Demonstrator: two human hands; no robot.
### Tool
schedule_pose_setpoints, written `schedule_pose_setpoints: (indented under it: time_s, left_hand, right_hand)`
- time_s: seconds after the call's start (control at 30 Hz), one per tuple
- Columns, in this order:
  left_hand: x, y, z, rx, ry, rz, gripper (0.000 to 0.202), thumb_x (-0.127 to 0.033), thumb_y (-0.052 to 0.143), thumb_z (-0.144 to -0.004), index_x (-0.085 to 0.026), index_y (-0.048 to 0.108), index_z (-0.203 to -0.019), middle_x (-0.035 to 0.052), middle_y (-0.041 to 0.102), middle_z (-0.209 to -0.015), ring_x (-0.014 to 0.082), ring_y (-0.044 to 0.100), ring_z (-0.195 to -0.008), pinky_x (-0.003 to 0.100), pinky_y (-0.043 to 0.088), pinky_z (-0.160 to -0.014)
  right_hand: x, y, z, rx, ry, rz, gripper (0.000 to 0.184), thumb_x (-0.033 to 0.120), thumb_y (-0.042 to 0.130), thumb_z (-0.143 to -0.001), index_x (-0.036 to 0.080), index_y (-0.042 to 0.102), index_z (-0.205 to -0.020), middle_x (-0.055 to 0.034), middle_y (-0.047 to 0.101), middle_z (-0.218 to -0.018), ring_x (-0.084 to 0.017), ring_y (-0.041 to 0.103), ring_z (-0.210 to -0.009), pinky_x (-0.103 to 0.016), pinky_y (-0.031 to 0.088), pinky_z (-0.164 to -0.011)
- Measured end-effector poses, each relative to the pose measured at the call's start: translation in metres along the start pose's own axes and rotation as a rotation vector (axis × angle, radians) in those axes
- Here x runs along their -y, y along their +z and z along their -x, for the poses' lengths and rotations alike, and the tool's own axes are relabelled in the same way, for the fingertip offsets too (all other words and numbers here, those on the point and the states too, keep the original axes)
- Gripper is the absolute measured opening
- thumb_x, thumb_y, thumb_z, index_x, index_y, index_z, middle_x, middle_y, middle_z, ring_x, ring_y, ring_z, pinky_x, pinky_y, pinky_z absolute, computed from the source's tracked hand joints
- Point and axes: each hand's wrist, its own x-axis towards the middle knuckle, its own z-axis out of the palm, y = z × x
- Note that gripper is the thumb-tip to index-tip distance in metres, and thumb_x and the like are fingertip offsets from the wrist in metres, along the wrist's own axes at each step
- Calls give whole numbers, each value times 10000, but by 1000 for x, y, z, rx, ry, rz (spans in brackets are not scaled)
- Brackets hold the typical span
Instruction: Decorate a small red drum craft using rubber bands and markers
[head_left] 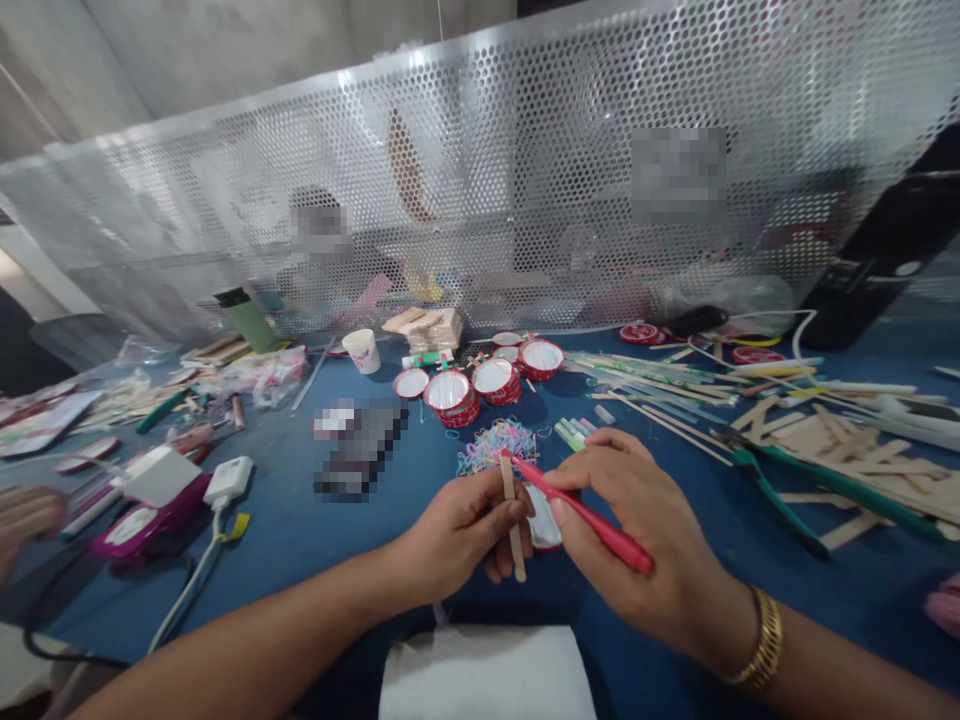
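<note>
My left hand (469,520) is closed around a wooden craft stick (517,550), which it holds nearly upright. In my right hand (645,530) is a red marker pen (600,528), its tip at the stick's upper end, where the wood looks red. A white-topped, red-rimmed round piece (543,518) lies partly hidden behind my hands. Just beyond them is a heap of small coloured rubber bands (491,445). Several red-and-white drum-like pieces (448,392) stand farther back, near a white paper cup (362,351).
Green-handled pliers (780,500) and loose craft sticks (862,450) lie at right. A white charger (229,482) with a cable sits at left, near another person's hand (26,525). A white roll (487,675) is at the front edge. A perforated metal screen (465,190) bounds the back.
</note>
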Motion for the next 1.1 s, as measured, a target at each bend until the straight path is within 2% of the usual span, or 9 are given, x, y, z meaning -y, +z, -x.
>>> schedule_pose_setpoints:
  time_s: [0.57, 1.1]
  left_hand:
    - [-1, 1, 0, -8, -31, 1, 398, -549, 555, -880, -154, 512, -890, 8, 603, -705, 61, 548, -484, 149, 458, -432]
    - [-1, 1, 1, -10, -22, -10, 356, -512, 539, -905, -156, 514, -902, 10, 609, -710, 60, 552, -485, 144, 461, -431]
  right_hand:
    - [-1, 0, 0, 12, 19, 6, 142, 153, 555, -820, 215, 568, -947, 7, 628, -779, -148, 568, -683, -462, 393, -938]
    - [-1, -1, 0, 17, 15, 2, 148, 139, 557, -804, 216, 566, -929, 11, 619, -766, -145, 560, -662, -463, 402, -926]
